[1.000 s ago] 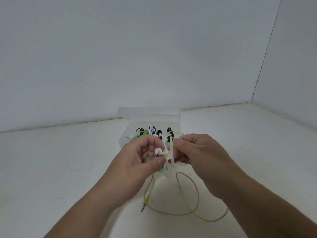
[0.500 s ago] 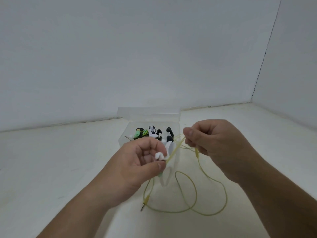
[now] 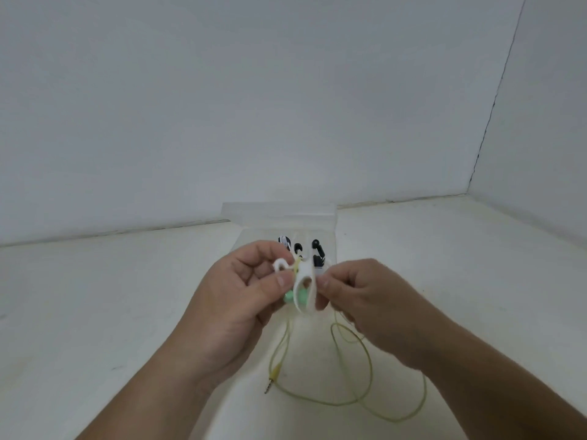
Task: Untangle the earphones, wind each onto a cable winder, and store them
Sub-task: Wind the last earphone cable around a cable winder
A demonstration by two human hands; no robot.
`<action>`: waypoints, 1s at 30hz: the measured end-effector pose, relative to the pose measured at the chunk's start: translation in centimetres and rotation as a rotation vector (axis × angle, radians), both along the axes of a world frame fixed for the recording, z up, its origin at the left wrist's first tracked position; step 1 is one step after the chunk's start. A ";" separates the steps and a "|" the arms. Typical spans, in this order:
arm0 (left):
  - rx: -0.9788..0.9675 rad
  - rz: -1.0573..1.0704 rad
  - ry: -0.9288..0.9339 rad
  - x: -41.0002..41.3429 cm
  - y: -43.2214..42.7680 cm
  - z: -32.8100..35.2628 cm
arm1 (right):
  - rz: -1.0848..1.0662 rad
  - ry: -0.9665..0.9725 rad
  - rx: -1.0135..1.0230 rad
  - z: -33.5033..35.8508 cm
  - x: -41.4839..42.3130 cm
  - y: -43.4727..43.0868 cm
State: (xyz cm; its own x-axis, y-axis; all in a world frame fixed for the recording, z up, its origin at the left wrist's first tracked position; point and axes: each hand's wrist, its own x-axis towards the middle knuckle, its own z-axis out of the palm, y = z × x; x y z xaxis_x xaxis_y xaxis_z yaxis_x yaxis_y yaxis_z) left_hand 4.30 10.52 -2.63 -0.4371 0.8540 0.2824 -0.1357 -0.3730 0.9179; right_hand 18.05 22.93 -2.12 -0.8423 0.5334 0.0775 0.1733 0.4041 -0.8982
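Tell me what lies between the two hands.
The white cable winder, held by the left hand, with yellow cable on it; the right hand pinches that cable at its edge. The head view shows it.

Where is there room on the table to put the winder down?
Bare table left of the left hand, and right of the box, beyond the right hand. Crowded under the hands, where the cable loops lie; the box holds other earphones.

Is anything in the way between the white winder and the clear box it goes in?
Nothing visible blocks it. The left hand holds the white winder right in front of the clear box, which looks open. But the right hand pinches the yellow cable, and much of it lies loose on the table.
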 end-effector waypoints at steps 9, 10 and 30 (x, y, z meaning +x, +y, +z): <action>-0.012 0.325 0.096 -0.5 0.3 -0.3 | 0.213 -0.019 0.079 -0.1 -0.6 -1.9; -0.022 0.332 0.106 -0.4 0.3 -0.2 | 0.213 -0.012 0.056 0.0 -0.5 -1.8; -0.193 -0.091 0.339 0.2 0.0 -0.8 | -0.176 0.286 0.046 1.9 1.3 1.2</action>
